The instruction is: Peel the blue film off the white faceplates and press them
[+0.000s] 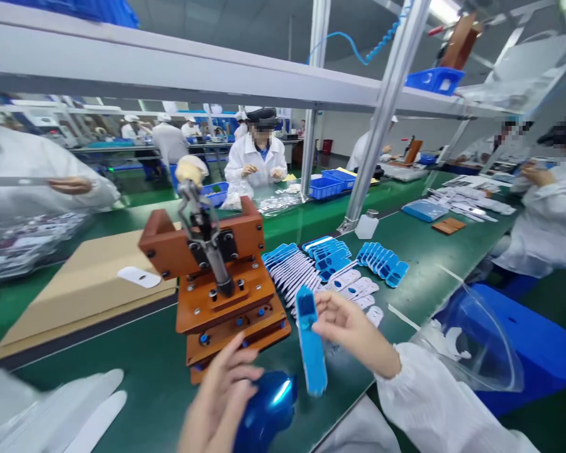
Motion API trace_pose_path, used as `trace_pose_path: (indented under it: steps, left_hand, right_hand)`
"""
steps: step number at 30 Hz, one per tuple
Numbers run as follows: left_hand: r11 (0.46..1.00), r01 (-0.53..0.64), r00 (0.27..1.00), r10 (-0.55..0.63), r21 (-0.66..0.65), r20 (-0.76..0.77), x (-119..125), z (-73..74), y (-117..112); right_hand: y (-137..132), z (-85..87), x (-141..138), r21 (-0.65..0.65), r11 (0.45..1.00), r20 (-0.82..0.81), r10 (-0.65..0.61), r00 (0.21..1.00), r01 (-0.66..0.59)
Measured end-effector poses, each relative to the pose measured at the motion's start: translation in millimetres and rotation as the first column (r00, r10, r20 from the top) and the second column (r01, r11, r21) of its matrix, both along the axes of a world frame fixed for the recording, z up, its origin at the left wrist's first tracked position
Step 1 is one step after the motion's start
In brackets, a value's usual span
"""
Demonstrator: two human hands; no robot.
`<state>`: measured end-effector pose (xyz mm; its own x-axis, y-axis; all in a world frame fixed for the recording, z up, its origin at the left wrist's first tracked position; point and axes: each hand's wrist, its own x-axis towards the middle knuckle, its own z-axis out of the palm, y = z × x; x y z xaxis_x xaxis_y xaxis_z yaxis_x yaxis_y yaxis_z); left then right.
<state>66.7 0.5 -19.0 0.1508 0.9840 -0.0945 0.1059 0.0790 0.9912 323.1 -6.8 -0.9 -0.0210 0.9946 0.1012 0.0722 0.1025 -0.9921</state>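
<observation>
My right hand (351, 327) pinches a long, narrow blue plastic strip (314, 362) with a darker recess near its top end, holding it nearly upright above the green bench. My left hand (224, 393) is in front of the orange-brown toggle clamp press (226, 289), its fingers stretched out and apart. Beside and partly behind that hand is a glossy blue curved object (273, 402); whether they touch I cannot tell. Rows of white-edged strips (290, 274) and blue strips (382, 261) lie beyond my right hand, near white strips with oval openings (351, 286).
Brown cardboard (85, 277) bears a white plate (139, 277) at left. Long white pieces (94, 409) lie at lower left. A blue bin (523, 340) with a clear bag stands at right. A metal post (382, 119) rises behind a small white bottle (366, 225). Co-workers (257, 154) sit around.
</observation>
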Motion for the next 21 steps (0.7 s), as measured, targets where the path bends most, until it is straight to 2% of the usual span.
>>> trace_pose_path:
  steps: [1, 3, 5, 7, 8, 10, 12, 13, 16, 19, 21]
  left_hand:
    - [0.995, 0.093, 0.994, -0.090, -0.045, 0.065, 17.1, 4.5, -4.8]
    - [0.979, 0.177, 0.978, -0.164, -0.102, 0.127, 45.7, 11.5, -11.1]
    - [0.970, 0.177, 0.975, -0.150, -0.167, 0.165, 61.9, 13.7, -15.1]
    - [0.964, 0.162, 0.970, -0.116, -0.211, 0.214, 66.6, 11.5, -19.2]
    - [0.961, 0.169, 0.966, -0.116, -0.221, 0.233, 66.3, 9.5, -21.7]
    - [0.962, 0.172, 0.967, -0.124, -0.213, 0.223, 63.5, 5.1, -26.9]
    - [0.979, 0.113, 0.986, -0.090, -0.167, 0.142, 60.1, 0.8, -31.5]
    - [0.988, 0.079, 0.994, -0.067, -0.132, 0.092, 58.3, -1.1, -33.3]
    - [0.998, 0.055, 0.998, -0.055, -0.022, -0.031, 52.7, -5.3, -36.3]
    - [0.994, 0.101, 0.990, -0.097, 0.035, -0.101, 47.8, -7.0, -37.1]
    - [0.991, 0.137, 0.984, -0.135, 0.010, -0.118, 46.2, -6.8, -37.5]
  right_hand:
    - [-4.4, 1.4, -16.6, -0.058, 0.993, -0.069, 0.097, 0.993, -0.101]
    - [-11.4, 3.5, -40.1, -0.066, 0.982, -0.004, 0.175, 0.985, -0.175]
    - [-13.4, 6.3, -50.2, 0.046, 0.996, 0.202, 0.061, 0.978, -0.072]
    - [-10.6, 8.6, -52.3, 0.162, 0.985, 0.278, -0.097, 0.956, 0.053]
    - [-8.4, 8.6, -53.0, 0.154, 0.986, 0.248, -0.105, 0.963, 0.068]
    - [-5.5, 5.3, -57.9, -0.011, 0.998, 0.107, 0.055, 0.993, -0.055]
    - [-6.9, -1.4, -69.3, -0.196, 0.955, -0.108, 0.206, 0.972, -0.224]
    - [-9.2, -5.0, -76.8, -0.254, 0.931, -0.213, 0.211, 0.954, -0.262]
    - [-18.5, -12.2, -98.9, -0.330, 0.923, -0.408, 0.049, 0.912, -0.197]
    - [-21.0, -12.4, -109.4, -0.352, 0.927, -0.444, -0.047, 0.895, -0.126]
    - [-16.7, -11.0, -107.6, -0.343, 0.932, -0.442, -0.048, 0.895, -0.119]
